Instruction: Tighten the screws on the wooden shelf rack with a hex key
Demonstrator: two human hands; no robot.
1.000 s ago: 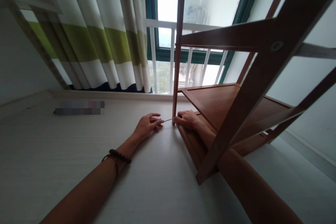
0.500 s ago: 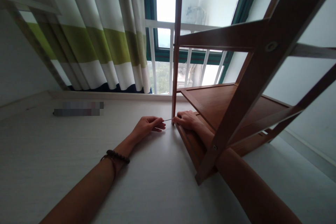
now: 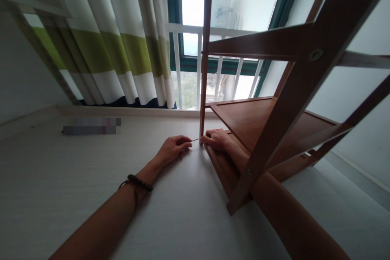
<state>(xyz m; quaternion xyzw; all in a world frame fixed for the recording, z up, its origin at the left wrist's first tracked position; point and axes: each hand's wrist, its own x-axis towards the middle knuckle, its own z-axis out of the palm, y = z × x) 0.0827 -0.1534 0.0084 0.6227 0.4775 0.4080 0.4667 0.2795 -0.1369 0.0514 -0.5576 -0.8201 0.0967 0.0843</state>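
A thin metal rod (image 3: 195, 140), which looks like a hex key, is pinched between the thumb and fingers of my left hand (image 3: 173, 148). Its far end meets the foot of the back left leg of a brown wooden shelf rack (image 3: 243, 120). My right hand (image 3: 217, 139) reaches through the rack's frame, under the lower panel. Its fingers are closed around the bottom rail beside that same leg. The rod's tip and the spot it touches are too small to make out.
The rack's thick front leg (image 3: 289, 89), with bolt heads in it, slants over my right forearm. Behind stand a striped curtain (image 3: 122, 48) and a white window railing (image 3: 185, 28). A blurred-out flat item (image 3: 91, 126) lies on the pale floor (image 3: 170, 219) at left.
My left hand has turned slightly about the rod, its lower fingers curling in and its wrist shifting a little right. My right hand has stayed at the rail.
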